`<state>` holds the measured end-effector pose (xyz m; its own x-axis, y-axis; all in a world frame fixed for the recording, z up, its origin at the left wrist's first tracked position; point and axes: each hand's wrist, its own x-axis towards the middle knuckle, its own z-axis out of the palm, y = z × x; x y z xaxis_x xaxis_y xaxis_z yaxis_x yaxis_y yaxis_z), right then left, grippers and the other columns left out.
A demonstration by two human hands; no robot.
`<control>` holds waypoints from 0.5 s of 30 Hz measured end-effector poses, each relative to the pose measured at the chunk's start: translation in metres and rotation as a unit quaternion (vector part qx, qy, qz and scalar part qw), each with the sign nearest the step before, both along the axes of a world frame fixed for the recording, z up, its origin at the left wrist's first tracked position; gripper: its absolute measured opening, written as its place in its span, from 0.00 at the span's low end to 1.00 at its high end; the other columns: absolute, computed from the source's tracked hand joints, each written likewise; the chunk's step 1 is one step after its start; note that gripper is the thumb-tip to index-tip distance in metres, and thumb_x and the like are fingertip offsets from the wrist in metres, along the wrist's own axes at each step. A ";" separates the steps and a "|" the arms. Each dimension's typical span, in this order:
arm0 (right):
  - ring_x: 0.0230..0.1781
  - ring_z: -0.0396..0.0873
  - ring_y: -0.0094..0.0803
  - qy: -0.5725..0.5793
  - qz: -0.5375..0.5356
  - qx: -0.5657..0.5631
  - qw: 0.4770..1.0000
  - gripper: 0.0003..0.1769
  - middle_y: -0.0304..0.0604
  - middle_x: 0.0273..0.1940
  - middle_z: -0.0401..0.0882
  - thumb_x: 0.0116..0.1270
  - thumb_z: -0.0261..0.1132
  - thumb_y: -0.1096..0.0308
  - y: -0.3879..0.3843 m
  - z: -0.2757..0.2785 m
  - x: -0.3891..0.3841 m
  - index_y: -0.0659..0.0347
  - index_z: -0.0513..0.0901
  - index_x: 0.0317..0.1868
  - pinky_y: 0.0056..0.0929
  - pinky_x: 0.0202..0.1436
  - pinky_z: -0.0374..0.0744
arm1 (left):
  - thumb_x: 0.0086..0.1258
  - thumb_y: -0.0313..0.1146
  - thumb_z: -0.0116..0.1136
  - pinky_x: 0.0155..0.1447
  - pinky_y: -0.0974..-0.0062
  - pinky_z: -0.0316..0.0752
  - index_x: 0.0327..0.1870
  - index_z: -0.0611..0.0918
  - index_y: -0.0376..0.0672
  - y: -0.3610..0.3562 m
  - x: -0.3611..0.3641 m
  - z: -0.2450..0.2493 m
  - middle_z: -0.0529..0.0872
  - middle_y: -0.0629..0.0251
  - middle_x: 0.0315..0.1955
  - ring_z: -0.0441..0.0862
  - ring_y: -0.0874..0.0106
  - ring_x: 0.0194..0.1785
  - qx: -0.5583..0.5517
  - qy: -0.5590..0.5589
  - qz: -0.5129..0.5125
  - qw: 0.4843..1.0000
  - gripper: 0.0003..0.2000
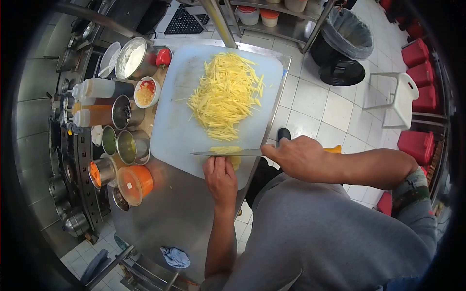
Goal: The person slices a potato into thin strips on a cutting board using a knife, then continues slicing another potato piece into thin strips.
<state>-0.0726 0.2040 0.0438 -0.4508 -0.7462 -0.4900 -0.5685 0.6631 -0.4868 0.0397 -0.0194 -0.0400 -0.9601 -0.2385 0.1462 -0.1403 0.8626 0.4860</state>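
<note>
My right hand (pixel 301 157) is closed around a knife, whose yellow handle end (pixel 334 149) shows past my fist. The long blade (pixel 233 153) points left across pale yellow vegetable slices (pixel 235 162), possibly potato. My left hand (pixel 222 179) presses its curled fingertips onto these slices, right beside the blade. Cut strips (pixel 224 149) lie just beyond the knife. Farther up the pale blue cutting board (pixel 174 111) is a large heap of thin yellow strips (pixel 225 94). My left fingers partly hide the slices.
Along the board's left side stand sauce bottles (pixel 104 88), a bowl of chopped garnish (pixel 146 93), a red pepper (pixel 164 57), metal pots (pixel 133 146) and an orange tub (pixel 136 184). A blue cloth (pixel 175 257) lies near the steel table's corner. At right are a lined bin (pixel 347 34) and white stool (pixel 400 99).
</note>
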 end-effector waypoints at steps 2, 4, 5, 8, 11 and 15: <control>0.34 0.90 0.52 -0.008 -0.011 0.000 1.000 0.15 0.55 0.34 0.87 0.72 0.61 0.71 0.000 -0.006 -0.002 0.60 0.74 0.58 0.49 0.35 0.86 | 0.75 0.26 0.63 0.59 0.55 0.78 0.52 0.86 0.38 -0.001 0.000 -0.005 0.85 0.53 0.49 0.82 0.50 0.53 0.000 0.018 0.001 1.000 0.08; 0.36 0.90 0.51 -0.026 -0.025 -0.020 0.999 0.11 0.54 0.35 0.89 0.74 0.59 0.69 -0.011 -0.026 -0.006 0.61 0.76 0.54 0.49 0.37 0.86 | 0.75 0.26 0.63 0.59 0.55 0.78 0.52 0.86 0.38 -0.002 0.003 -0.006 0.85 0.53 0.49 0.82 0.50 0.53 0.003 0.024 -0.003 1.000 0.08; 0.36 0.90 0.51 -0.014 -0.014 -0.027 0.999 0.11 0.54 0.35 0.89 0.74 0.59 0.69 -0.017 -0.025 -0.008 0.61 0.76 0.54 0.49 0.37 0.86 | 0.74 0.26 0.63 0.59 0.55 0.78 0.52 0.86 0.38 -0.002 0.002 -0.006 0.85 0.52 0.49 0.82 0.50 0.53 0.004 0.028 -0.002 1.000 0.08; 0.35 0.90 0.51 0.016 -0.011 -0.049 0.999 0.11 0.53 0.33 0.88 0.73 0.60 0.70 -0.023 -0.022 -0.004 0.61 0.75 0.54 0.48 0.36 0.86 | 0.74 0.26 0.64 0.59 0.55 0.78 0.51 0.86 0.38 -0.003 0.002 -0.010 0.86 0.52 0.48 0.82 0.50 0.52 0.005 0.035 0.002 0.999 0.08; 0.31 0.90 0.50 0.022 -0.025 -0.061 0.998 0.13 0.52 0.28 0.86 0.70 0.62 0.72 -0.014 -0.031 0.011 0.62 0.73 0.53 0.48 0.33 0.85 | 0.74 0.26 0.64 0.58 0.55 0.78 0.51 0.86 0.38 -0.004 0.007 -0.010 0.86 0.53 0.47 0.82 0.50 0.52 0.009 0.035 0.004 0.999 0.08; 0.31 0.90 0.50 0.040 -0.011 -0.060 0.997 0.12 0.53 0.28 0.86 0.71 0.61 0.72 -0.026 -0.031 0.002 0.61 0.73 0.53 0.47 0.31 0.84 | 0.74 0.25 0.63 0.58 0.54 0.78 0.50 0.85 0.38 -0.003 0.005 -0.012 0.86 0.53 0.46 0.82 0.49 0.51 0.016 0.006 0.020 1.000 0.07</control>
